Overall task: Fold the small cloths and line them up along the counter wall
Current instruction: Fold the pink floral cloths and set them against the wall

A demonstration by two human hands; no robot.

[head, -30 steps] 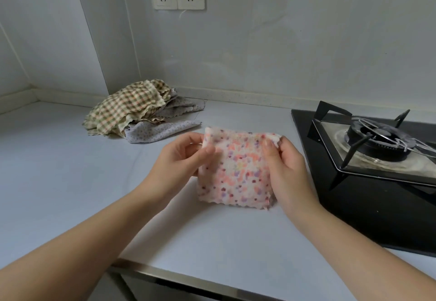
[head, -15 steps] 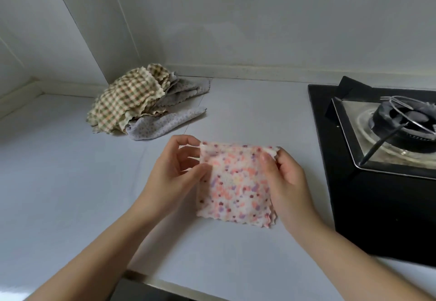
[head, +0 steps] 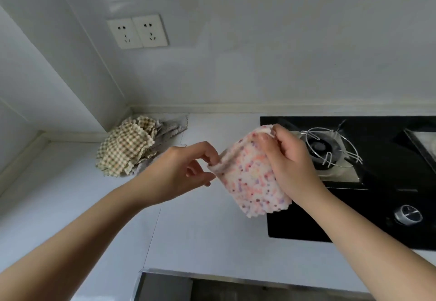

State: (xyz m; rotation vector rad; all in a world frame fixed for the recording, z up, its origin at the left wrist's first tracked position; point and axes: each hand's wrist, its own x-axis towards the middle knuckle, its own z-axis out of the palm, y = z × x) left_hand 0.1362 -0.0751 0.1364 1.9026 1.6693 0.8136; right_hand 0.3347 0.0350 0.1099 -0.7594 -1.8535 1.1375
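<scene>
A folded pink-and-purple speckled cloth [head: 251, 179] hangs in the air above the white counter [head: 200, 234], tilted. My right hand [head: 286, 156] grips its upper right edge, thumb on the front face. At the cloth's left corner my left hand [head: 186, 171] pinches the fabric between thumb and fingertips. A loose pile of cloths lies in the back corner against the wall: a beige checked cloth [head: 127, 147] on top, grey ones [head: 169, 126] under it.
A black gas hob [head: 377, 218] fills the counter's right side, with a wire pan support over the burner [head: 326, 147] and a knob [head: 408, 214]. A double wall socket [head: 138, 31] sits above the pile. The counter's front edge [head: 212, 277] runs below my arms.
Both hands have lifted the speckled cloth off the counter and carried it up and right, toward the hob and wall. The head has tipped up, bringing the socket back into view.
</scene>
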